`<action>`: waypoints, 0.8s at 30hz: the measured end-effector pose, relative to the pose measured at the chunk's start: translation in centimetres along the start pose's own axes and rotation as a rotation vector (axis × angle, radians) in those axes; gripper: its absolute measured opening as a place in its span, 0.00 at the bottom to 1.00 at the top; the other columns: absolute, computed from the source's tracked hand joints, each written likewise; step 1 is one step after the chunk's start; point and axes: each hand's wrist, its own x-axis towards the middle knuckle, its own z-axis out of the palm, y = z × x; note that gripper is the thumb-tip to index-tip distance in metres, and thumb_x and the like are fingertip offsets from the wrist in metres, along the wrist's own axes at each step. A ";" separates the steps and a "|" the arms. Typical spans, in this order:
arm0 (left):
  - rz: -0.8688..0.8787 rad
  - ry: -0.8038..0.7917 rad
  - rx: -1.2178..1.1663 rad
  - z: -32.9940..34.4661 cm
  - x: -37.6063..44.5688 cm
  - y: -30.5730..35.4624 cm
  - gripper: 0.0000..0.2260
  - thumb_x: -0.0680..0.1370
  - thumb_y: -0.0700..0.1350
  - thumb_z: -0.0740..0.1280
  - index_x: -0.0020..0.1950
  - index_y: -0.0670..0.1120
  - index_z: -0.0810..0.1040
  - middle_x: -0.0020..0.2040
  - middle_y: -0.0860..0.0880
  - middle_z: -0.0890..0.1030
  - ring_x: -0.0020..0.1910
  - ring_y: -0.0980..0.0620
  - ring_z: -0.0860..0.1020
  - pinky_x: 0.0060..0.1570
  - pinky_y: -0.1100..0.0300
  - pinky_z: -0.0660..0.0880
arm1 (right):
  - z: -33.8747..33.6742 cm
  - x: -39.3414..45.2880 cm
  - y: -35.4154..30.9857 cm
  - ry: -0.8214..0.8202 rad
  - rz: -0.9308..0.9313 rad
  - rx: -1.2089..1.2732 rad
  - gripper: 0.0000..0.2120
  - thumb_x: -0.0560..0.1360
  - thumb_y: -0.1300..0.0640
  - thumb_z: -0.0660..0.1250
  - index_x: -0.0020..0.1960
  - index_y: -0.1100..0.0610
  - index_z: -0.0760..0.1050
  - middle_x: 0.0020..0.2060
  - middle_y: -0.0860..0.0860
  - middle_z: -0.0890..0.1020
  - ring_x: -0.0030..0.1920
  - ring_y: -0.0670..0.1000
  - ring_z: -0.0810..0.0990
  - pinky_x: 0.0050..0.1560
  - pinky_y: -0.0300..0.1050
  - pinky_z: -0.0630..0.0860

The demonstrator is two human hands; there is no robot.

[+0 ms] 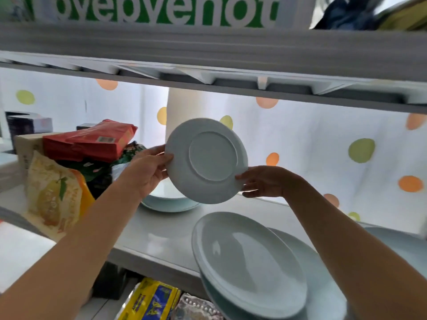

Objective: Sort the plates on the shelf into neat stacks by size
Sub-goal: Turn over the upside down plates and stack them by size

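A small pale blue plate (206,160) is held up above the shelf (161,236), tilted so its underside faces me. My left hand (149,170) grips its left rim, thumb on the underside. My right hand (263,182) pinches its lower right rim. Below the held plate a small pale plate or bowl (169,200) rests on the shelf, partly hidden by my left hand. Near the shelf's front edge lies a stack of large pale blue plates (249,264), with another large plate (323,273) overlapping behind it. One more plate (402,245) shows at the far right.
Food packets crowd the left of the shelf: a yellow lemon-print bag (53,195), a red packet (90,142) and boxes (25,124). An upper shelf (208,65) hangs close overhead. A dotted curtain (323,146) forms the back. More packets (150,301) lie on the level below.
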 end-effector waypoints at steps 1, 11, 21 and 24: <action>0.047 -0.025 0.022 1.2 -0.5 0.3 0.11 0.78 0.32 0.61 0.55 0.42 0.79 0.40 0.51 0.86 0.38 0.54 0.83 0.37 0.60 0.81 | -0.5 -0.6 0.0 0.037 0.032 -0.013 0.11 0.75 0.63 0.68 0.58 0.61 0.76 0.41 0.56 0.82 0.41 0.54 0.83 0.40 0.46 0.83; 0.347 -0.473 0.430 9.7 -7.6 0.5 0.16 0.75 0.33 0.67 0.48 0.54 0.86 0.44 0.52 0.86 0.42 0.58 0.81 0.46 0.68 0.76 | -6.7 -7.9 0.7 0.259 0.082 0.422 0.28 0.81 0.49 0.58 0.56 0.78 0.70 0.47 0.73 0.81 0.40 0.69 0.84 0.36 0.54 0.84; -0.025 -0.575 0.755 10.3 -7.7 -0.2 0.22 0.69 0.46 0.77 0.62 0.55 0.78 0.65 0.56 0.77 0.66 0.59 0.71 0.60 0.60 0.73 | -9.0 -11.5 4.2 0.257 0.099 0.057 0.14 0.80 0.71 0.54 0.61 0.65 0.73 0.44 0.58 0.79 0.29 0.48 0.84 0.28 0.37 0.78; -0.199 -0.448 0.295 10.2 -7.3 -0.7 0.17 0.74 0.33 0.68 0.63 0.39 0.77 0.52 0.39 0.79 0.53 0.48 0.80 0.48 0.53 0.81 | -9.1 -11.8 4.5 0.262 0.037 0.049 0.15 0.78 0.74 0.54 0.60 0.64 0.74 0.38 0.57 0.83 0.29 0.50 0.84 0.28 0.39 0.79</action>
